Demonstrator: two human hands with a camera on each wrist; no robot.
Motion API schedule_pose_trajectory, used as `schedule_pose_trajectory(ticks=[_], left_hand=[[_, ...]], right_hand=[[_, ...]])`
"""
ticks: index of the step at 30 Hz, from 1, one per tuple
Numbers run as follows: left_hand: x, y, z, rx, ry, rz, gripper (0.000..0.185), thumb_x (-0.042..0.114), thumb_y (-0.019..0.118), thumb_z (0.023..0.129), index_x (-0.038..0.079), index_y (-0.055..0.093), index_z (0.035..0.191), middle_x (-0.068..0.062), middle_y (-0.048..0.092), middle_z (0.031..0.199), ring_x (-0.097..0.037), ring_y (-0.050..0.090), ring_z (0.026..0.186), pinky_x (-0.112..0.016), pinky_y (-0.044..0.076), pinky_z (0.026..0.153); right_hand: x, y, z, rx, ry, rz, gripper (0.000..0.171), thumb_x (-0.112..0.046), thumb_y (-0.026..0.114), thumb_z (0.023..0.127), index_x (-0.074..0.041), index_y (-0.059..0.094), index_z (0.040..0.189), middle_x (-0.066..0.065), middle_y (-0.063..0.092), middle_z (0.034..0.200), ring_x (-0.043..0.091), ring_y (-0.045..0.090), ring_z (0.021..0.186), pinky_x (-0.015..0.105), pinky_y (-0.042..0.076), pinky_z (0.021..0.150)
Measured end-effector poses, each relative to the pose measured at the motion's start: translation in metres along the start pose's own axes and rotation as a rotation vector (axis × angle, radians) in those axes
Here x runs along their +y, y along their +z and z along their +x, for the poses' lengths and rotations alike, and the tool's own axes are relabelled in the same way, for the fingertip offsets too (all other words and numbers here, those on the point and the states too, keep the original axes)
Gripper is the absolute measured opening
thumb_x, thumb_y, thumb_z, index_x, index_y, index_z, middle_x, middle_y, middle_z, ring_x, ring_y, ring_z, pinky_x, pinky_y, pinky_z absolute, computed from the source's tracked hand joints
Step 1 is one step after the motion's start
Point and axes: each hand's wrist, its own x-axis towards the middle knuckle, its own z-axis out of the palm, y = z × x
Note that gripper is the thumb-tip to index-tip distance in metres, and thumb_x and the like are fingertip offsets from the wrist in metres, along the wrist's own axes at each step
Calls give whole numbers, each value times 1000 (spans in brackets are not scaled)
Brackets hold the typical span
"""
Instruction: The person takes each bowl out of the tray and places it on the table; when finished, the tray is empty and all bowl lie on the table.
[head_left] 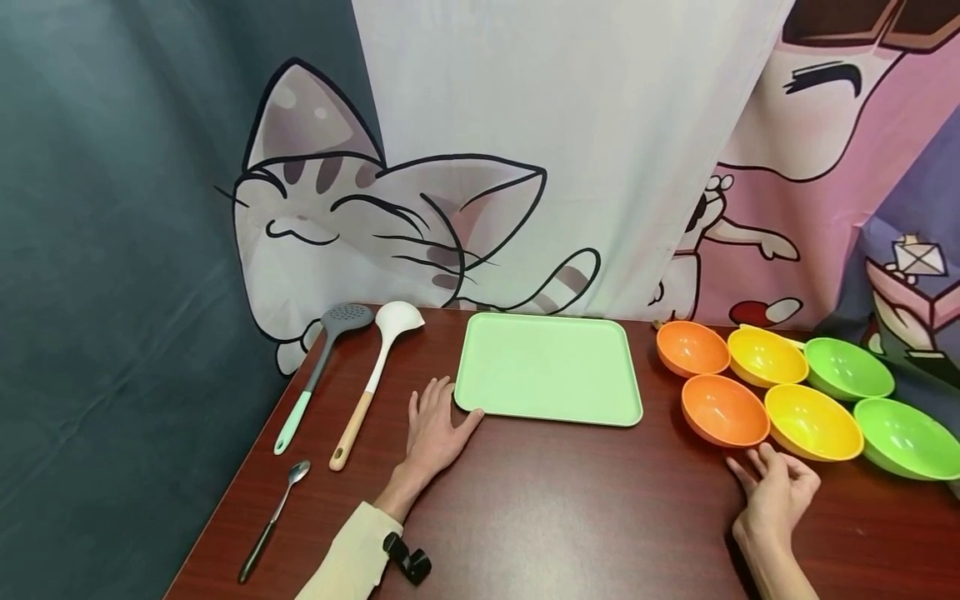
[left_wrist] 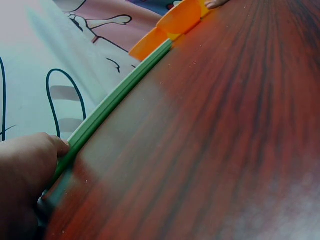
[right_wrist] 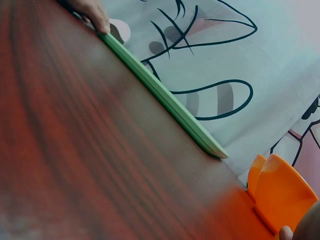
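Your left hand [head_left: 432,429] lies flat and open on the dark red wooden desk [head_left: 555,508], thumb touching the pale green plastic tray [head_left: 549,367]. Your right hand [head_left: 776,492], fingers loosely curled and holding nothing, rests beside the near orange plastic bowl [head_left: 724,410]. Cartoon cat curtains [head_left: 420,192] hang behind.

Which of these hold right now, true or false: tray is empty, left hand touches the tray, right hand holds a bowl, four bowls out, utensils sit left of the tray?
1. The green tray is empty. True.
2. The left hand touches the tray's near left corner. True.
3. The right hand holds a bowl. False: it rests on the table by the near orange bowl, gripping nothing.
4. Four bowls are out. False: six, two orange, two yellow, two green.
5. The utensils lie left of the tray. True: slotted spoon, ladle, metal spoon.
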Motion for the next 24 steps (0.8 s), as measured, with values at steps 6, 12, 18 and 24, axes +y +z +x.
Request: schedule_pose_trajectory(ticks=[6, 12, 18, 24], left_hand=[[1, 1, 2, -10, -7, -11, 71, 57, 61, 92, 6, 50, 140, -15, 44, 152, -34, 31, 149, -62, 13, 119], [1, 3, 3, -9, -47, -78, 84, 57, 62, 91, 4, 35, 151, -18, 33, 158, -31, 29, 149, -57, 11, 122], [0, 3, 6, 39, -36, -153, 85, 55, 64, 91, 5, 32, 152, -20, 27, 160, -33, 25, 150, -57, 12, 122], [-2, 1, 8, 102, -21, -231, 78, 50, 66, 91, 6, 38, 149, -21, 28, 159, -38, 17, 152, -61, 15, 119]], right_hand=[[-1, -5, -9, -23, -86, -78, 17, -1, 62, 95, -7, 46, 99, 2, 55, 88, 9, 59, 69, 20, 54, 51], [4, -10, -23, -60, -241, -214, 12, 3, 59, 93, -8, 56, 90, -2, 60, 83, 8, 56, 76, 13, 51, 61], [14, -10, -35, -250, -460, -381, 10, 11, 58, 92, 2, 63, 89, -4, 62, 84, 7, 58, 76, 12, 49, 70], [23, -8, -44, -597, -684, -709, 14, 18, 59, 88, 16, 61, 102, -6, 63, 96, -1, 59, 90, 9, 45, 80]])
